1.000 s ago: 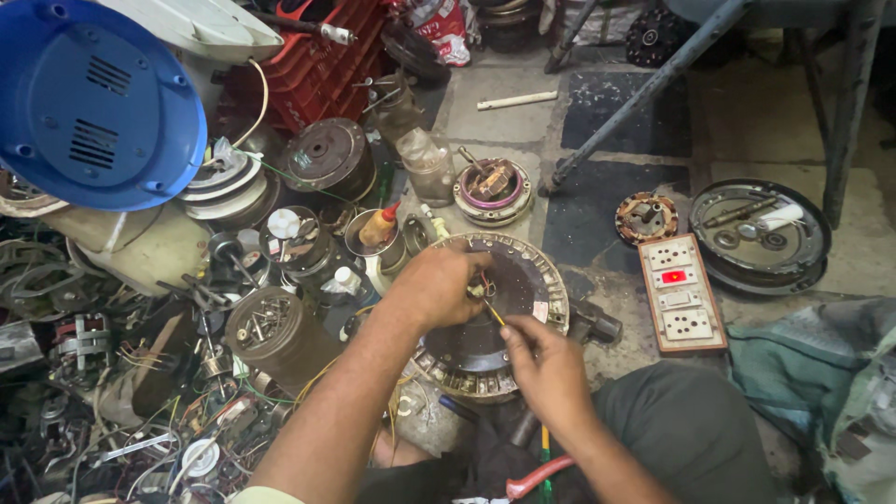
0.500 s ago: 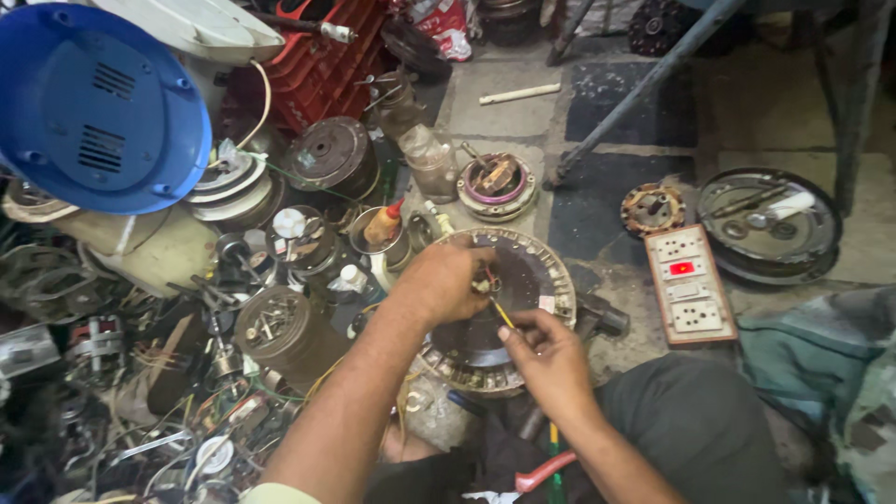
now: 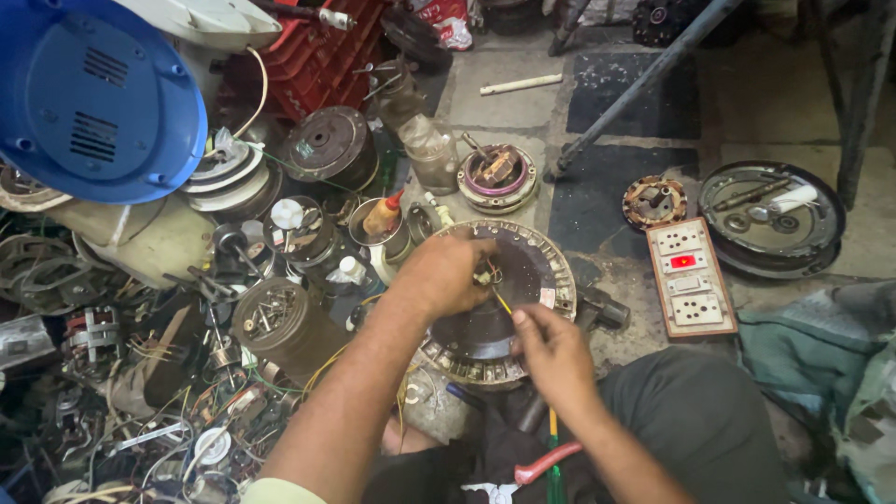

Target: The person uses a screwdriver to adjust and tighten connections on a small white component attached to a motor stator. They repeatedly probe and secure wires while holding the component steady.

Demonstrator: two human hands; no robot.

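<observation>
So the round fan motor plate (image 3: 523, 280) sits on the floor right in front of the knees. The left hand (image 3: 443, 273) is curled tight over its middle, pinching some small wire ends, too tiny to make out. Just right of it, the right hand (image 3: 551, 350) grips a thin yellow-handled tool (image 3: 502, 301), tip hidden under the left fingers.

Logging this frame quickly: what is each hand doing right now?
Left hand: closed, pinching wire ends over the round motor.
Right hand: closed on a thin yellow tool.
</observation>
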